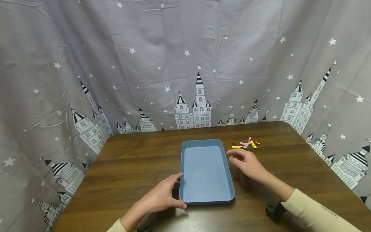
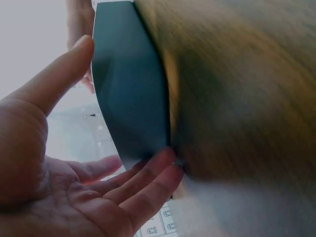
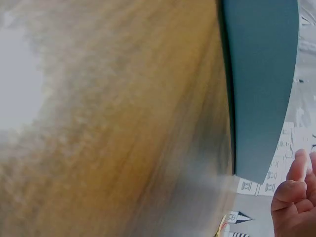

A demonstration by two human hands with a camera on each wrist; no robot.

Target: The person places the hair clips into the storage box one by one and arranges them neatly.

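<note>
A shallow blue-grey rectangular tray (image 1: 205,174) lies on the wooden table with nothing in it. My left hand (image 1: 163,195) spans its front left corner, thumb by the front rim and fingers along the left side. In the left wrist view, the fingertips (image 2: 170,170) touch the lower edge of the tray's wall (image 2: 126,84). Beside the tray's right rim, my right hand (image 1: 247,162) hovers with loosely bent fingers and no object visible in it. Several snap hair clips (image 1: 253,144), pink, yellow and red, lie just beyond its fingers.
The brown wooden table (image 1: 139,161) extends on both sides of the tray. Behind and around it hangs a grey curtain (image 1: 185,71) printed with castles and stars. A black wrist strap (image 1: 275,212) shows at the right sleeve.
</note>
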